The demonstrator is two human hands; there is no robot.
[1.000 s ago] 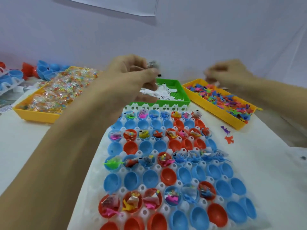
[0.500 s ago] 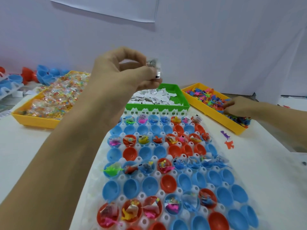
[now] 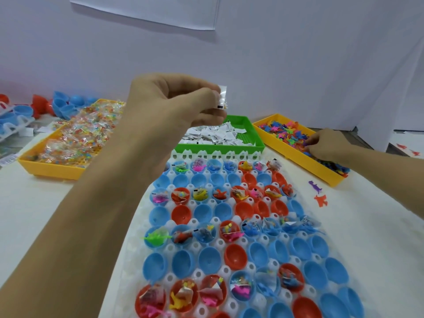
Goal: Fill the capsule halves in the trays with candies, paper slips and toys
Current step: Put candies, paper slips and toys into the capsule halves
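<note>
Two hands working, L hand (image 3: 176, 102) pinching paper slip (image 3: 222, 97) w/ candy above green tray (image 3: 257, 136), R hand (image 3: 328, 145) reaching into toy tray (image 3: 305, 160), fingers curled, probably gripping a toy, capsule tray (image 3: 220, 154) lying below, partly filled.

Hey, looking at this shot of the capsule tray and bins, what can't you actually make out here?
All in the head view:
- What the right hand grips in the toy bin: its own fingers cover it.
- Print on the paper slip pinched by the left hand: too small.
- Capsule tray: near rows cut off by the bottom edge, left corner behind the forearm.
- Contents of filled capsule halves: wrappers blur them.
</note>
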